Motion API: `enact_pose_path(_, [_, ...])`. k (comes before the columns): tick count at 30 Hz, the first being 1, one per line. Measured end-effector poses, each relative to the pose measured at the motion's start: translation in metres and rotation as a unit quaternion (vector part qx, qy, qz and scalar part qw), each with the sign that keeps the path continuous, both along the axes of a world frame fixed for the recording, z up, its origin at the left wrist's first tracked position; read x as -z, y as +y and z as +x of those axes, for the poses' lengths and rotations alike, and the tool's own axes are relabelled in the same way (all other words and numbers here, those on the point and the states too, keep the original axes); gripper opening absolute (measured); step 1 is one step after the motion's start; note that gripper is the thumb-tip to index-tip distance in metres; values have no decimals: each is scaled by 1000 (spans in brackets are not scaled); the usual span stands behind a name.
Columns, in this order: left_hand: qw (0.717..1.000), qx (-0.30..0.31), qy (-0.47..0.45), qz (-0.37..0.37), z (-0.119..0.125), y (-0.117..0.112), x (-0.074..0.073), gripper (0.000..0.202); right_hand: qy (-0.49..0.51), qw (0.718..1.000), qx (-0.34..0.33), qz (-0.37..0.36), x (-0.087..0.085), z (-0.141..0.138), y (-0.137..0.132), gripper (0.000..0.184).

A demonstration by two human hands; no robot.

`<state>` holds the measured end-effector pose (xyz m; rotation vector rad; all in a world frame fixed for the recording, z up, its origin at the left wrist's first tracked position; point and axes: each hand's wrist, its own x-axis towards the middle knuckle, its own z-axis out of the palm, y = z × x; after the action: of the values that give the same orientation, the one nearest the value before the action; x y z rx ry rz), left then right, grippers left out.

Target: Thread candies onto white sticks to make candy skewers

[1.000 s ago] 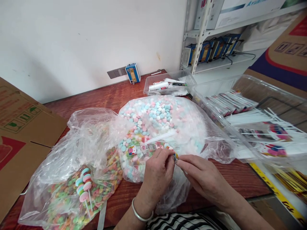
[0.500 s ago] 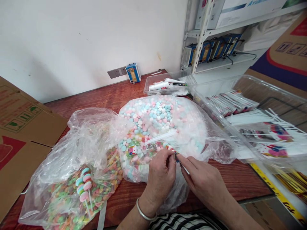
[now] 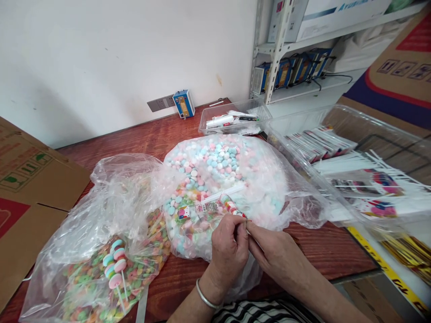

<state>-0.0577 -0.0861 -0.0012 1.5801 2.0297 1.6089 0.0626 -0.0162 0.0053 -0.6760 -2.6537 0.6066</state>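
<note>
My left hand [image 3: 229, 249] and my right hand [image 3: 274, 253] meet over the front edge of a clear bag of pastel round candies [image 3: 218, 170]. Both pinch a candy stick [image 3: 230, 207], a thin white stick with several coloured discs threaded on it, its discs pointing up and left. A printed clear wrapper [image 3: 198, 209] lies on the bag just left of the stick. A silver bangle sits on my left wrist. To the left, a second clear bag [image 3: 111, 233] holds brighter ring candies and a finished candy stick [image 3: 114, 264].
The red-brown wooden table [image 3: 151, 134] carries a clear tray of pens and tubes [image 3: 232, 120] at the back. A large clear bin of printed wrappers [image 3: 350, 166] stands right. Cardboard boxes [image 3: 27, 179] lie left. A metal shelf rack [image 3: 289, 49] stands behind; a blue charger [image 3: 182, 104] is plugged into the wall.
My hands have drawn closer together on the stick, and the candy end has tilted up and left. The view has shifted slightly to the right.
</note>
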Motion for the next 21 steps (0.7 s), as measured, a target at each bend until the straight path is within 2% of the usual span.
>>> enact_pose_path(3, [998, -32, -59, -20, 1, 3, 1, 11, 107, 994, 4, -20, 8, -2, -2, 27])
enact_pose_path(6, [995, -29, -92, -40, -1, 5, 2, 9, 206, 978, 37, 5, 16, -3, -6, 33])
enact_pose_path(10, [991, -25, -110, -65, -2, 5, 4, 10, 235, 969, 47, 67, 16, 3, -12, 37])
enact_pose_path(12, [989, -19, -118, -81, -1, 5, 4, 10, 227, 972, 46, 44, 12, 7, -14, 36])
enact_pose_path(14, [989, 5, -118, -89, 1, 3, 3, 11, 213, 974, 69, -40, 9, 11, -16, 26])
enact_pose_path(16, [988, 42, -116, -89, 3, 1, 2, 12, 208, 961, 104, -152, 9, 14, -18, 15])
enact_pose_path(19, [975, 63, -194, -91, 4, -3, 2, 11, 233, 908, 152, -314, 12, 15, -18, 19])
enact_pose_path(21, [938, 47, -328, -104, 4, -6, 0, 20, 288, 852, 162, -405, 13, 14, -17, 19])
